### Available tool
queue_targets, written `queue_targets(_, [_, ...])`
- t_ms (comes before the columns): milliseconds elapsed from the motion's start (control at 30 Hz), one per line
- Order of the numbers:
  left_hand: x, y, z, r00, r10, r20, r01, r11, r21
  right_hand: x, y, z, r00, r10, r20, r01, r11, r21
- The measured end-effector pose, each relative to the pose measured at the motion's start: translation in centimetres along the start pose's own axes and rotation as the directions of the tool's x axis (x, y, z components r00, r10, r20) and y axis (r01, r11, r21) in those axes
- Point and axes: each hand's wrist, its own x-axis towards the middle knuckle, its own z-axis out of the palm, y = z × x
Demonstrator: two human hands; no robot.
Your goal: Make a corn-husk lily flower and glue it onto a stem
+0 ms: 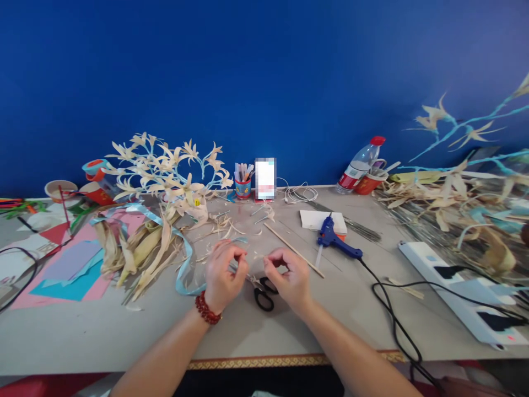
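My left hand (225, 274), with a red bead bracelet (206, 310) at the wrist, is closed in a pinch above the table. Facing it, my right hand (290, 277) pinches thumb against forefinger. Whatever the fingertips hold is too small and pale to make out. Below and between the hands lie scissors with black handles (263, 299), their blades partly hidden by my left hand. A thin wooden stick (295, 251) rests just beyond my right hand. Light blue ribbon (187, 259) curls beside my left hand, near dried husks (142, 248).
A blue glue gun (334, 238) rests by a white box (309, 219), its cord running to the power strip (450, 298). Husk flowers (173, 165), a pen cup (243, 188), a phone (265, 179) and a bottle (359, 165) line the back. Coloured paper (68, 281) lies left.
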Motion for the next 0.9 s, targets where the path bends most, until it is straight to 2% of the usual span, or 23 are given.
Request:
queue_targets(200, [0.1,0.7,0.5,0.994,0.015,0.112,-0.012,1.0,-0.024,-0.1,-0.3,0.2,0.999,-0.02,0.05,0.02,1.0,-0.001])
queue_targets(267, [0.0,0.5,0.6,0.994,0.003,0.105,-0.001,1.0,-0.017,-0.1,-0.2,0.1,0.999,-0.026,0.047,0.025,1.0,0.002])
queue_targets(400, [-0.1,-0.2,0.1,0.995,-0.1,0.028,0.101,0.994,-0.044,0.0,0.3,-0.2,0.999,-0.007,-0.041,0.007,1.0,0.003])
queue_targets(467, [-0.1,-0.3,-0.1,0.992,-0.114,0.046,0.118,0.99,-0.08,0.1,0.4,-0.2,0.999,0.007,-0.039,-0.007,1.0,0.008])
queue_targets(600, [0.0,0.3,0.0,0.992,-0.015,0.127,0.028,0.995,-0.098,0.1,0.0,0.0,0.999,-0.021,0.031,0.02,1.0,0.009])
queue_targets(900, [0.2,0.4,0.4,0.982,0.092,0.162,-0.098,0.995,0.03,0.3,0.0,0.0,0.978,0.013,0.21,-0.019,1.0,0.023])
